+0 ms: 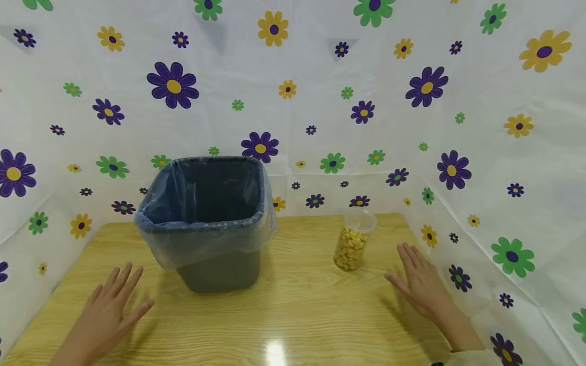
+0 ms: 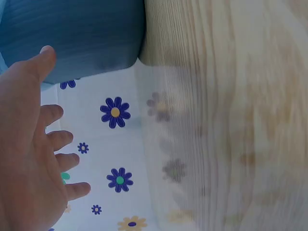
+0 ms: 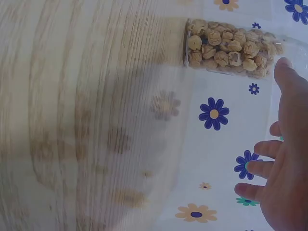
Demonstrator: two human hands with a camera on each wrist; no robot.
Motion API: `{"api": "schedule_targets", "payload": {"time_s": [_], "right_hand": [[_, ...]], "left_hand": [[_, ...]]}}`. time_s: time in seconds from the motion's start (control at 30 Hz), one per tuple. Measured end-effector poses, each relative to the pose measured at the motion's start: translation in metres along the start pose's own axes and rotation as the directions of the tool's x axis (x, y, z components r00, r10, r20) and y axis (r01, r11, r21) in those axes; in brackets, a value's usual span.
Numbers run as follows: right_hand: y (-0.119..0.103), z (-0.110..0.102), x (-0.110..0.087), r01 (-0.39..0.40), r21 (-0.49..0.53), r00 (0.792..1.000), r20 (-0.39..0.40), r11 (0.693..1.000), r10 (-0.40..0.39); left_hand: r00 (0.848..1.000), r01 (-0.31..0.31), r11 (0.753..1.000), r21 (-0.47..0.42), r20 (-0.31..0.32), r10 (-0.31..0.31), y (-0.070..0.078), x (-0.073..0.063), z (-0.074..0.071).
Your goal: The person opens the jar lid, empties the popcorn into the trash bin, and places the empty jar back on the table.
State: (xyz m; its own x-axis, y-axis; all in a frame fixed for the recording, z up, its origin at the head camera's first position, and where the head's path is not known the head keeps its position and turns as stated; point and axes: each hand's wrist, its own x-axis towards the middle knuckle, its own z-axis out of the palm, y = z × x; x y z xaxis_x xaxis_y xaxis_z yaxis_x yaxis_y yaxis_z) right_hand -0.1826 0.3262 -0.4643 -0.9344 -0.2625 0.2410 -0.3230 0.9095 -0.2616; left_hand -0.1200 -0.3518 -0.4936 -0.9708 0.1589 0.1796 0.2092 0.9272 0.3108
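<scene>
A dark grey-blue trash bin stands on the left half of the table, lined with a clear plastic bag folded over its rim. To its right is a clear plastic jar of yellowish popcorn-like pieces; its upper part is see-through and holds none. My left hand hovers at the front left, apart from the bin, fingers spread. On the far side of the jar, to the right, my right hand is held with straight fingers, touching nothing. The right wrist view shows the jar of pieces beyond the thumb.
The wooden table has a light grain and a glossy surface. White sheeting with purple, yellow and green flowers walls it in at the back and on both sides. The right hand is close to the right-hand sheet.
</scene>
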Motion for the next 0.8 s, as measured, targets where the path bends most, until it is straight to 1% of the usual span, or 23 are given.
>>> {"api": "schedule_targets", "payload": {"time_s": [0.07,0.13,0.27,0.37,0.53,0.7,0.8], "right_hand": [[-0.001,0.002,0.000,0.018,0.020,1.000,-0.025,1.000,-0.018],[-0.002,0.005,-0.001,0.050,0.041,0.997,-0.065,0.998,-0.047],[-0.004,0.008,-0.001,0.120,0.054,0.981,-0.161,0.991,-0.110],[-0.005,0.008,-0.001,0.141,0.059,0.972,-0.198,0.988,-0.126],[-0.010,0.009,-0.002,0.125,0.102,0.976,-0.191,0.987,-0.104],[-0.014,0.010,-0.002,0.105,0.149,0.978,-0.192,0.983,-0.075],[-0.015,0.010,-0.002,0.093,0.182,0.980,-0.190,0.979,-0.058]], "left_hand": [[1.000,-0.008,1.000,-0.025,-0.017,0.008,0.003,-0.001,0.002],[0.999,-0.019,0.998,-0.053,-0.034,0.017,0.008,-0.002,0.003],[0.997,-0.055,0.992,-0.115,-0.061,0.048,0.023,0.002,0.003],[0.995,-0.077,0.986,-0.147,-0.074,0.067,0.034,0.004,0.004],[0.991,-0.107,0.979,-0.173,-0.100,0.091,0.050,0.003,0.010],[0.991,-0.117,0.971,-0.211,-0.095,0.099,0.065,0.002,0.016],[0.987,-0.143,0.965,-0.220,-0.107,0.122,0.076,0.003,0.019]]}}
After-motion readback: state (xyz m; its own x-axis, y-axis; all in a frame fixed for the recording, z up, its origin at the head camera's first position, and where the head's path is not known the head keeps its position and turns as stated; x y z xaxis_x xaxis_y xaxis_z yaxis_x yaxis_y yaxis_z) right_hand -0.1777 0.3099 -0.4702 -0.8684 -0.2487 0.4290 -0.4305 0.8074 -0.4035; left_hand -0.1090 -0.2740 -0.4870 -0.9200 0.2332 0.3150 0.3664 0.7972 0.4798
